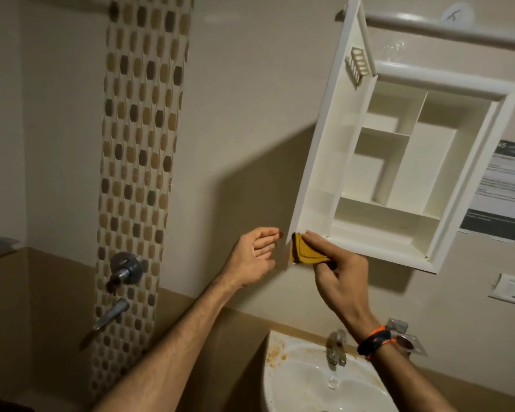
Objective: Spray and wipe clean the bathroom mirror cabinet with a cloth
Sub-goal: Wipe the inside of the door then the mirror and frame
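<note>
At bottom-left corner of the open door (324, 150), right hand (336, 281) pinches a folded yellow cloth (305, 253) btwn thumb and fingers, pressing it on the door's lower edge. Left hand (254, 257) just left of cloth — palm up, fingers loosely curled, holding nothing, fingertips near the door edge. White cabinet (470, 185) hangs w/ bare shelves on the far wall. Sink (283, 379) sits below — stained rim.

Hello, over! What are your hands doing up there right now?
Right hand pinches yellow cloth at open cabinet door's bottom corner. Left hand open beside it, holding nothing. Cabinet shelves bare. Nothing in the way.
</note>
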{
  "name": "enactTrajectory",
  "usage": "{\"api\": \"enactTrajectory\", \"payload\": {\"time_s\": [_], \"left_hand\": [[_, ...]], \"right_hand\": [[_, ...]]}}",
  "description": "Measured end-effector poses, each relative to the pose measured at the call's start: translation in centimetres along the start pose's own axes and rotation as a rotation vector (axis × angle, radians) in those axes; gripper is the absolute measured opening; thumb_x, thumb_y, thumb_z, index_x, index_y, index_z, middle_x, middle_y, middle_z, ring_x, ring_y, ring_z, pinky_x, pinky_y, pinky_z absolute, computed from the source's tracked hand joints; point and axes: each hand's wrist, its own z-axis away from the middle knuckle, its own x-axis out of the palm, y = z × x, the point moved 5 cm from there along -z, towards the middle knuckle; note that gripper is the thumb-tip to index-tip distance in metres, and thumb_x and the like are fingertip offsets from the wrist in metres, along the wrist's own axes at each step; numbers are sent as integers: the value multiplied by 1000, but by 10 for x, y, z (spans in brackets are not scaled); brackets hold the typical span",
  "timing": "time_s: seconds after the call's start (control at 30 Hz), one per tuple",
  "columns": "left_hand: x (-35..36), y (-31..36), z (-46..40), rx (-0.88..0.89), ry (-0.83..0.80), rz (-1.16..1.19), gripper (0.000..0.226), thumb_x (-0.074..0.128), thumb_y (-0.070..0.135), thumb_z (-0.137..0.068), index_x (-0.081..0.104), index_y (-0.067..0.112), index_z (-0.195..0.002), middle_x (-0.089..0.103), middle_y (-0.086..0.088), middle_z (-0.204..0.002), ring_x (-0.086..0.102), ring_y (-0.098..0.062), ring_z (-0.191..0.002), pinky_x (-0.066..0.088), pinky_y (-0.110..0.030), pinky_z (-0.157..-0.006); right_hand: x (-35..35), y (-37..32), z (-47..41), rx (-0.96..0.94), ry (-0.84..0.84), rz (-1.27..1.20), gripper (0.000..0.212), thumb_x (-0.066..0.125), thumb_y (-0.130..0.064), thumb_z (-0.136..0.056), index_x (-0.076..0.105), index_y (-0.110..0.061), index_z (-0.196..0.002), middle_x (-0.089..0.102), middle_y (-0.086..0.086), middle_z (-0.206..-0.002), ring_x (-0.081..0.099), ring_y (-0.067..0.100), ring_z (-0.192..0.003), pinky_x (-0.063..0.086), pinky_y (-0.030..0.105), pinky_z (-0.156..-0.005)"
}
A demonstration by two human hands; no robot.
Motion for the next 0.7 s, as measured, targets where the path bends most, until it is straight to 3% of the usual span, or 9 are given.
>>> {"api": "enactTrajectory", "payload": {"time_s": [0.1,0.17,0.23,0.3,0.43,0.57,0.7], "left_hand": [[4,23,-6,72,27,-21,70,54,-27,-78,48,9,-139,51,-10,-142,49,-22,-133,45,-14,-93],[7,36,-10,93,41,-5,74,47,-30,-78,45,9,-141,49,-11,-144,47,-23,-134,45,-19,-98],[8,47,-15,104,63,21,77,43,-32,-77,43,8,-142,49,-12,-144,48,-24,-133,44,-27,-105],[8,54,-19,112,82,34,78,41,-33,-76,43,8,-142,51,-12,-143,51,-24,-131,47,-32,-103],[12,61,-18,154,75,-36,78,42,-32,-73,47,7,-140,60,-11,-133,62,-17,-117,54,-19,-81],[20,65,-12,179,66,-81,80,45,-30,-69,51,12,-137,66,-6,-126,65,-9,-109,55,-28,-88],[41,68,-5,225,11,-110,79,46,-29,-68,54,12,-134,69,-2,-119,66,-9,-109,52,-27,-95]], "right_hand": [[-4,1,-11,213,83,-154,50,54,10,-80,75,-25,-109,74,-6,-107,67,2,-104,57,35,-91],[-4,-4,-20,239,83,-196,49,54,8,-80,75,-27,-108,76,-3,-101,69,1,-84,58,32,-76],[-4,-10,-28,242,81,-213,53,51,7,-79,75,-31,-107,77,-3,-98,57,0,-59,49,25,-57],[-1,-15,-35,249,71,-237,54,50,6,-80,74,-32,-109,77,-6,-98,46,7,-52,42,26,-51],[0,-21,-42,249,67,-254,50,51,4,-83,73,-32,-111,76,-13,-86,47,12,-55,45,26,-52],[-5,-15,-41,289,83,-290,47,53,1,-82,75,-32,-106,68,-18,-66,46,15,-55,45,31,-55],[-21,-5,-35,310,114,-320,44,54,0,-82,77,-31,-104,76,-11,-85,60,9,-66,51,30,-64]]}}
